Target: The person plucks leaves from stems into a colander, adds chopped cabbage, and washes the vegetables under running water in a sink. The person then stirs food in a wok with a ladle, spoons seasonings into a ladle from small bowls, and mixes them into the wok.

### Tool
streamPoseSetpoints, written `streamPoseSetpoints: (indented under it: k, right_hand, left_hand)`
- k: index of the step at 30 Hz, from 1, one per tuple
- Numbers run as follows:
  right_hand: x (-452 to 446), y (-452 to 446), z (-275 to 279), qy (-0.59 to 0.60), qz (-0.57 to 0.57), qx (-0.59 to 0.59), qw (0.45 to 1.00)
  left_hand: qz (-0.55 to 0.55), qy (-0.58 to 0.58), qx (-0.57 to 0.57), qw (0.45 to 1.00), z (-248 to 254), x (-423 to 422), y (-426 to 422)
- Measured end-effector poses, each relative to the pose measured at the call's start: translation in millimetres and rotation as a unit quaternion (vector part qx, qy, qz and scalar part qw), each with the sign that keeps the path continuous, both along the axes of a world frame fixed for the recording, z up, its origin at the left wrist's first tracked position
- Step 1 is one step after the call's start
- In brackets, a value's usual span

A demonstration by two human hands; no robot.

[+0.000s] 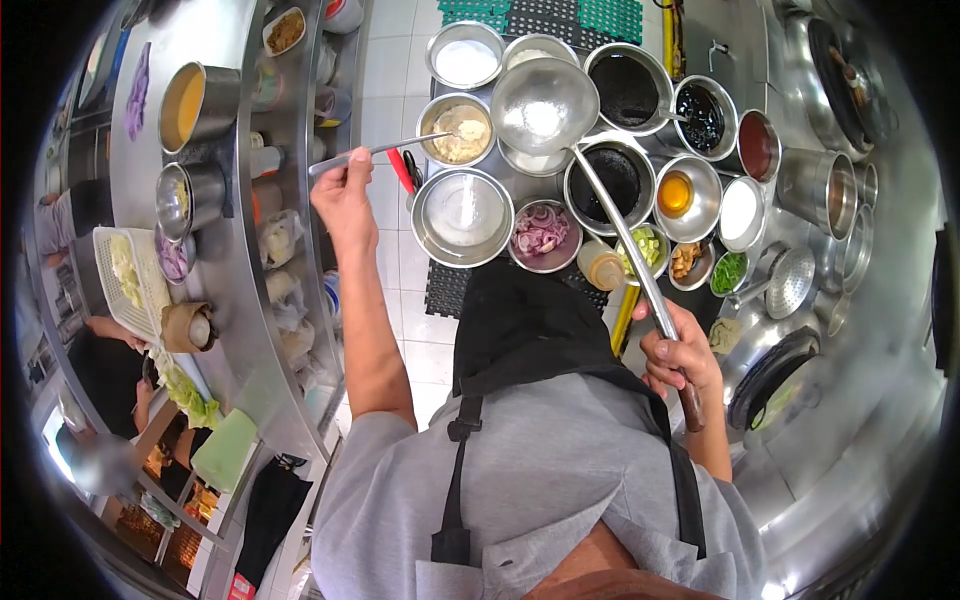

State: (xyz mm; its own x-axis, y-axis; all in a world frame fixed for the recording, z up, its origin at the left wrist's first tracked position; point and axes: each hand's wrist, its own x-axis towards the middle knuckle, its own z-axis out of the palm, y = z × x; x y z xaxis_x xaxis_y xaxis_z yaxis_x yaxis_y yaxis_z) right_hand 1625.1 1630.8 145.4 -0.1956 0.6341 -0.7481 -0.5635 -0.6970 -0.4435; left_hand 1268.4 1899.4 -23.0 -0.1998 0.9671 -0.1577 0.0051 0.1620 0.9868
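Observation:
My left hand (347,195) pinches the handle of a thin metal spoon (385,148), whose far end reaches into a bowl of pale minced garlic (458,140). In my right hand (682,350) is the long handle of a large steel ladle (545,105). The ladle's round bowl hangs over the bowls in front of me, partly hiding those beneath it. Near it are a bowl of white powder (463,60), a pot of dark liquid (606,185) and a bowl of sliced red onion (545,232).
An egg yolk (676,193) sits in a steel bowl, with chopped green onion (729,270) farther right. A perforated skimmer (790,282) lies by the stove. At left, a steel counter (245,300) carries a white basket (120,260) and pots. Another person's hand (122,335) is beyond it.

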Motion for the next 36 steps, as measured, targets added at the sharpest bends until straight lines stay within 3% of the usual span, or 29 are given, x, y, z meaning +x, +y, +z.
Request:
streamPoseSetpoints:
  k: [3,7,11,14,15,16,21,29,36]
  right_hand:
    - [1,-2,0,0.003,0.007,-0.007,1.000]
    - [4,-6,-2,0.023,0.012,-0.012,1.000]
    - [7,-13,-2,0.014,0.012,-0.023,1.000]
    - [9,-19,-3,0.012,0.008,-0.015,1.000]
    - [11,-20,-1,0.011,0.014,-0.015,1.000]
    - [13,-23,0,0.011,0.021,-0.015,1.000]
    - [18,-36,4,0.031,0.007,-0.015,0.999]
    - [20,-76,16,0.039,-0.056,-0.026,0.997]
    - [21,-90,18,0.021,-0.071,-0.032,0.997]
  left_hand:
    - [-0.016,-0.017,0.073,0.997,26,7,-7]
    - [-0.048,0.233,0.154,0.959,-2,24,-5]
    - [-0.054,0.194,0.109,0.973,-58,26,-5]
    - [-0.017,0.133,0.022,0.991,-60,15,0]
    - [0.009,0.081,0.051,0.995,-57,12,3]
    - [0.006,0.091,0.011,0.996,-35,8,4]
    - [-0.085,0.035,0.148,0.985,51,42,14]
    - [-0.162,0.265,0.303,0.901,-3,154,57]
    - [-0.111,0.128,0.160,0.973,-43,146,68]
